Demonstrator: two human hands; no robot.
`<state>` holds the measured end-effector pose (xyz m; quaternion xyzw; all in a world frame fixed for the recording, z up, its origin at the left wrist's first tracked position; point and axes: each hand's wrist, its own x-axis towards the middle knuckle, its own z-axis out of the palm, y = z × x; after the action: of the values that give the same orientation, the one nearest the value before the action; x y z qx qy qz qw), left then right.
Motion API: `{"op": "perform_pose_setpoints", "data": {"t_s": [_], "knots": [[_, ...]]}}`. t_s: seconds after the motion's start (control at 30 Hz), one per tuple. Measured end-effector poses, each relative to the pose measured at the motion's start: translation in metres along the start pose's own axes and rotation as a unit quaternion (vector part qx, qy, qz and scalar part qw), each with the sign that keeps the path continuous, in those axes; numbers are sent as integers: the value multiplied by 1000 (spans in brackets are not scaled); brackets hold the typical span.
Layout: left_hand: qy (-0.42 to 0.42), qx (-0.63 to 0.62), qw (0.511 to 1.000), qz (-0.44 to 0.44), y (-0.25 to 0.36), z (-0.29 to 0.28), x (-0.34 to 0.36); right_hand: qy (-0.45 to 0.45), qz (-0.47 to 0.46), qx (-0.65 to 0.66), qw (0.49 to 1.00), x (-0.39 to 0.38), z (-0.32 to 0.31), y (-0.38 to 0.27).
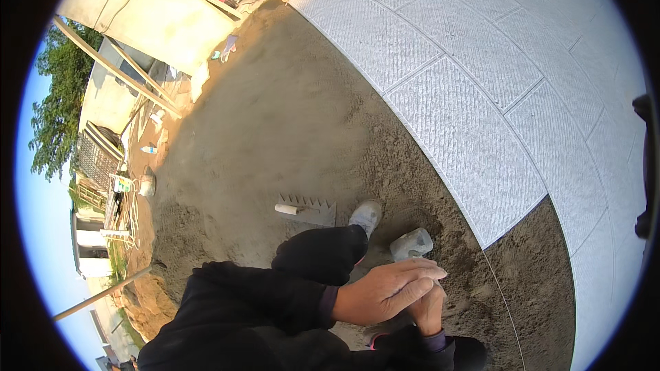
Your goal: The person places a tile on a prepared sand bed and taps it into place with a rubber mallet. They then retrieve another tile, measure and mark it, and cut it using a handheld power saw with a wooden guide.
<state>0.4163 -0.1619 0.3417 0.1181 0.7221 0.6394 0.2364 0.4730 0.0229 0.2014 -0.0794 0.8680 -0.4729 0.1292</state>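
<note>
My left hand [387, 290] reaches from the left over my right hand [426, 312], its dusty fingers stretched and close together. The right hand's fingers are mostly hidden beneath it, so what they may hold is unclear. Just beyond both hands sits a dusty grey-white cylindrical object [410, 242], partly hidden. A notched metal trowel with a white handle [287, 209] rests on the grey sand bed [254, 124], near my grey shoe [364, 216].
Light grey ribbed pavers [467, 144] cover the right, with a thin string [509, 312] along the exposed bed. At left are leaning boards [120, 65], gloves [228, 48], a bottle [148, 149], a bucket [147, 182], scattered items and a long pole [110, 290].
</note>
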Motion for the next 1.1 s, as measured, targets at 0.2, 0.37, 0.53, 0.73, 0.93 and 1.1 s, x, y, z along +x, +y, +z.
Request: {"op": "perform_pose_setpoints", "data": {"t_s": [0.2, 0.37, 0.53, 0.73, 0.93, 1.1], "knots": [[80, 154, 984, 42, -13, 34, -9, -74, 168, 411, 893, -44, 23, -83], [-43, 107, 990, -83, 22, 73, -79, -65, 240, 579, 777, -114, -30, -200], [115, 106, 977, -148, 93, 64, -176, -171, 347, 619, 684, -156, -156, -340], [33, -419, 854, -307, 243, 90, -217, -83, 212, 43, 973, -175, -158, -324], [61, -478, 812, -330, 217, -3, -298, -40, 697, 203, 687, -235, -172, -222], [386, -433, 744, -332, 131, -113, -452, -478, 227, -444, 723, -267, -155, -223]]}}
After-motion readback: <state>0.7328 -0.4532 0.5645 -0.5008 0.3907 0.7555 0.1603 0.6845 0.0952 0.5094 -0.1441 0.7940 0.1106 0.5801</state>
